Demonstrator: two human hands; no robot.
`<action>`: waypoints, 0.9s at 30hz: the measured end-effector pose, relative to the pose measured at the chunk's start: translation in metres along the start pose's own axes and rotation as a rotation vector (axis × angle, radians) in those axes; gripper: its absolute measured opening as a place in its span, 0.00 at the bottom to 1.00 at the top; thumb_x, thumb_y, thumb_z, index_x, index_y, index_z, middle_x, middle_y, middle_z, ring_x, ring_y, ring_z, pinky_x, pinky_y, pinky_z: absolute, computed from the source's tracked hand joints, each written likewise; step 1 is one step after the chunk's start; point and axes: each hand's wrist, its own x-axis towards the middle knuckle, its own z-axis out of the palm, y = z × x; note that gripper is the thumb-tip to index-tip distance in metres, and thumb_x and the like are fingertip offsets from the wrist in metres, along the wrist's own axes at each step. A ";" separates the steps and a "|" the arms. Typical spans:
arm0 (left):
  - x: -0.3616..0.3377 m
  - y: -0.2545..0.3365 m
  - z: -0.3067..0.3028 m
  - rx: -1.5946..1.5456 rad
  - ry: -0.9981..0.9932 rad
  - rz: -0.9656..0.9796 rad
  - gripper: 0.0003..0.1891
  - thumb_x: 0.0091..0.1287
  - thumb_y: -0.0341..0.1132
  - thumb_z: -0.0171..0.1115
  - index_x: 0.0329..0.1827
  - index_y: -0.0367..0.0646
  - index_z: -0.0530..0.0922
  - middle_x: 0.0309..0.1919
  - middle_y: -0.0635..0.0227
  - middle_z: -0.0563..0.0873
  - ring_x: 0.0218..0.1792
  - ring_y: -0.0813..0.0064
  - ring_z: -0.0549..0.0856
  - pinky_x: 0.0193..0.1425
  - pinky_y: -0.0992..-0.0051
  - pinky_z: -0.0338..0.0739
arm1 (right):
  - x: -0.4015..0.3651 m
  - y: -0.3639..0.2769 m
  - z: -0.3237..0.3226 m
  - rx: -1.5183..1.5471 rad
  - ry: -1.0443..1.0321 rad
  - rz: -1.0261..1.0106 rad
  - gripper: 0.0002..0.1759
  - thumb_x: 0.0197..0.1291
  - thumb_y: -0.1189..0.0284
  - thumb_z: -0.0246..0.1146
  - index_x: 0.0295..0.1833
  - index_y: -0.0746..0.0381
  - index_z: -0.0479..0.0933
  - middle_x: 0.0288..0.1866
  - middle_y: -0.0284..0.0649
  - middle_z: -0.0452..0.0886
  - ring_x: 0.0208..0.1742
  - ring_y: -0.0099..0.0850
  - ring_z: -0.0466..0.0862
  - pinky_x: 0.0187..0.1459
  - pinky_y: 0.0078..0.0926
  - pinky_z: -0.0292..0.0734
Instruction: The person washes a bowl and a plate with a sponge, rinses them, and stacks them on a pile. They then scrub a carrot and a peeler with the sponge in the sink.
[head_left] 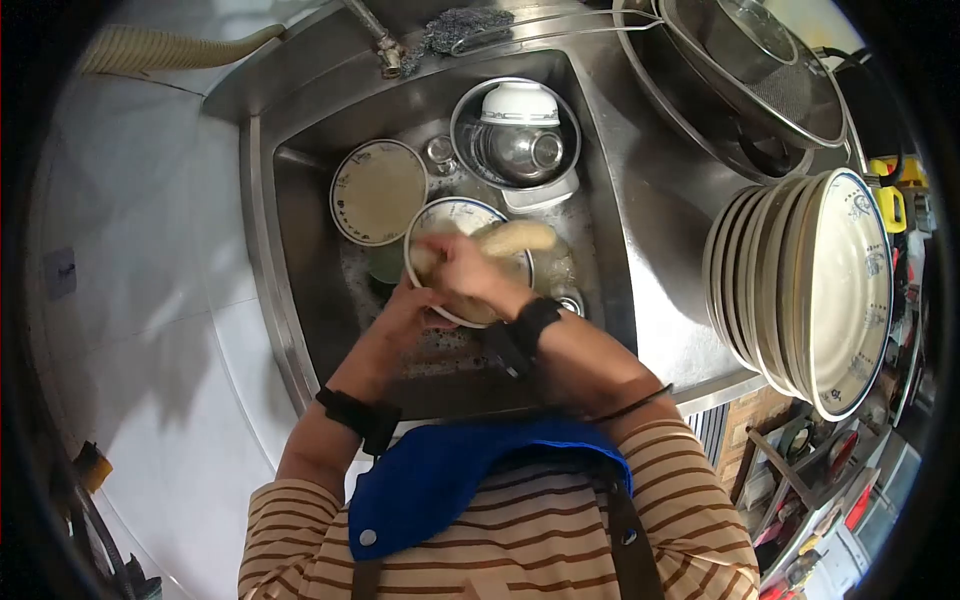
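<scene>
Sleeves in brown stripes and a blue bib (pixel 450 480) fill the near edge, and both forearms reach forward from them over the sink (pixel 300 250), each with a black band at the wrist. The left hand (pixel 405 312) is the nearer of the two. It grips the plate (pixel 455 210) at its near-left rim, fingers curled under and thumb over the edge, so the plate is held tilted above the sink floor with its face turned up and toward the person. The right hand (pixel 468 272) lies across that face, closed on a pale sponge (pixel 518 237) whose long end sticks out to the right, past the knuckles toward the far-right rim. From the left grip, then, the plate extends away and to the right, and the sponge hand sits on its middle.

Just beyond and to the left, a second plate (pixel 378 192) lies flat in the sink, apart from the held one. Behind both, a steel bowl (pixel 478 150) holds an upturned white bowl (pixel 520 103) and another small steel vessel. The tap (pixel 385 55) stands at the far rim with a scourer (pixel 455 25) beside it. To the right, on the counter (pixel 660 230), a stack of plates (pixel 800 290) stands on edge, well clear of the hands, and a strainer (pixel 790 90) sits farther back.
</scene>
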 end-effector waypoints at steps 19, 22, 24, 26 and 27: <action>0.047 -0.017 0.000 0.202 0.189 0.322 0.51 0.41 0.21 0.61 0.72 0.54 0.46 0.59 0.61 0.68 0.45 0.67 0.79 0.33 0.71 0.81 | -0.039 0.057 -0.012 -0.708 -0.476 0.231 0.28 0.46 0.69 0.63 0.57 0.59 0.69 0.45 0.50 0.78 0.46 0.44 0.78 0.47 0.36 0.73; 0.056 -0.037 -0.016 0.176 0.140 0.474 0.49 0.45 0.21 0.61 0.72 0.55 0.47 0.59 0.61 0.68 0.49 0.66 0.77 0.38 0.68 0.81 | -0.045 0.042 -0.024 -0.472 -0.497 0.262 0.20 0.45 0.73 0.61 0.48 0.62 0.75 0.41 0.53 0.79 0.44 0.44 0.80 0.46 0.36 0.74; 0.036 -0.029 -0.003 -0.119 0.213 0.141 0.48 0.47 0.20 0.61 0.72 0.55 0.47 0.59 0.61 0.69 0.53 0.64 0.73 0.44 0.67 0.78 | -0.045 0.018 -0.040 -0.375 -0.528 0.217 0.17 0.44 0.75 0.60 0.44 0.64 0.77 0.40 0.54 0.79 0.43 0.43 0.81 0.45 0.36 0.74; 0.028 -0.039 0.000 -0.050 0.270 0.045 0.45 0.50 0.24 0.62 0.71 0.55 0.50 0.58 0.61 0.70 0.54 0.64 0.73 0.46 0.66 0.77 | -0.036 0.009 -0.051 -1.010 -0.731 0.151 0.18 0.48 0.70 0.57 0.47 0.60 0.77 0.37 0.56 0.79 0.39 0.43 0.82 0.43 0.36 0.74; 0.028 -0.041 -0.001 0.015 0.325 -0.049 0.41 0.53 0.28 0.62 0.70 0.54 0.53 0.57 0.61 0.71 0.55 0.63 0.72 0.48 0.65 0.76 | -0.027 0.012 -0.054 -1.011 -0.727 0.148 0.18 0.48 0.70 0.57 0.47 0.60 0.77 0.37 0.56 0.79 0.39 0.43 0.82 0.43 0.36 0.74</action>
